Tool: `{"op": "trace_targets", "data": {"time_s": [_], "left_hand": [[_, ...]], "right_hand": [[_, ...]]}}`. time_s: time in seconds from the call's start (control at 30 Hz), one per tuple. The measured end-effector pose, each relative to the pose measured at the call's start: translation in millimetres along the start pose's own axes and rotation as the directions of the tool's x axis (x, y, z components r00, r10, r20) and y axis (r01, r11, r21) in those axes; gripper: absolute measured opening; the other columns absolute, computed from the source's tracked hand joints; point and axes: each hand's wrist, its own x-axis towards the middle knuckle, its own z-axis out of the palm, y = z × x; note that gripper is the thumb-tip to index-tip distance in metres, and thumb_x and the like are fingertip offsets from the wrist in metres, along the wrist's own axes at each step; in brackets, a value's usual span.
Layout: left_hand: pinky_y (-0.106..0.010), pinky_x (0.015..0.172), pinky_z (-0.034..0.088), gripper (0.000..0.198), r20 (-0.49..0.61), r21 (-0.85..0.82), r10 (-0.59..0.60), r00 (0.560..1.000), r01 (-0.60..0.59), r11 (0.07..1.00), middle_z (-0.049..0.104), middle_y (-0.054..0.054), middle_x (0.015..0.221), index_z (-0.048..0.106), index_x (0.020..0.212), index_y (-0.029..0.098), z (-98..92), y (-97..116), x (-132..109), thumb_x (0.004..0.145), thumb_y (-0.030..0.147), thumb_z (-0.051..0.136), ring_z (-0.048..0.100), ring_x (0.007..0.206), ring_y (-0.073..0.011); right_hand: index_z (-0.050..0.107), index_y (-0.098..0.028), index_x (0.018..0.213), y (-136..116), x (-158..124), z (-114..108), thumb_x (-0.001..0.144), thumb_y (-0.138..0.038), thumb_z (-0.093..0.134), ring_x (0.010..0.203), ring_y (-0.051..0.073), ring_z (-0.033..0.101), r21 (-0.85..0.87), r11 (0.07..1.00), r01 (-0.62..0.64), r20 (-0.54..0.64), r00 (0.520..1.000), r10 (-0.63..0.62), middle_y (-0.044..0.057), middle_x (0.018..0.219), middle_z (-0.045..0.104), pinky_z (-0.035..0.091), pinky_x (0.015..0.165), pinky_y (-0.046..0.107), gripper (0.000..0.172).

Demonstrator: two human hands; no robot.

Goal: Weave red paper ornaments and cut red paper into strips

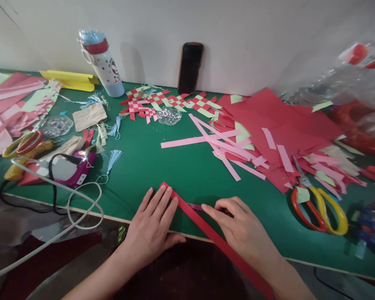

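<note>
A long red paper strip (206, 223) runs slantwise from the green table over its front edge toward the lower right. My left hand (154, 216) lies flat across the strip's far end, fingers stretched out and pressing on it. In my right hand (237, 221) is a slim purple tool (196, 206), pinched between thumb and fingers. Its tip touches or nearly touches the strip's right side, close to my left fingertips. Most of the tool is hidden in the hand, so its exact kind is unclear.
Beyond the hands lie pink paper strips (218, 146) and red paper sheets (262, 121). Scissors with red and yellow handles (318, 210) rest at right. At left are a white cable (84, 191), a purple device (81, 166) and a glue gun (28, 160). A bottle (104, 66) and phone (190, 68) stand behind.
</note>
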Motion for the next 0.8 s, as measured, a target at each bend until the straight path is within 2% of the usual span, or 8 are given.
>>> {"op": "trace_targets", "data": {"time_s": [0.4, 0.8], "left_hand": [[-0.05, 0.118, 0.024, 0.073, -0.002, -0.008, -0.001, 1.0, 0.001, 1.0, 0.049, -0.019, 0.145, 0.057, 0.131, 0.009, -0.5, 0, 0, 0.087, 0.066, 0.048, 0.04, 0.139, -0.0325], [-0.049, 0.119, 0.022, 0.077, 0.01, 0.006, -0.011, 1.0, 0.011, 1.0, 0.049, -0.018, 0.145, 0.055, 0.133, 0.009, 0.9, 0, 0, 0.086, 0.07, 0.046, 0.039, 0.139, -0.0315]], "right_hand": [[0.069, -0.024, 0.119, -1, 2, 0, 0.092, -0.007, 0.042, 0.08, 0.016, 0.053, 0.012, 1.0, -0.018, -0.004, 1.0, 0.018, 0.007, 0.088, 0.061, 0.051, 0.075, 0.031, 0.041], [0.067, -0.023, 0.121, -2, 11, 0, 0.092, -0.007, 0.042, 0.078, 0.016, 0.054, -0.006, 0.999, 0.046, 0.009, 0.999, -0.046, 0.006, 0.088, 0.061, 0.051, 0.076, 0.031, 0.042]]}}
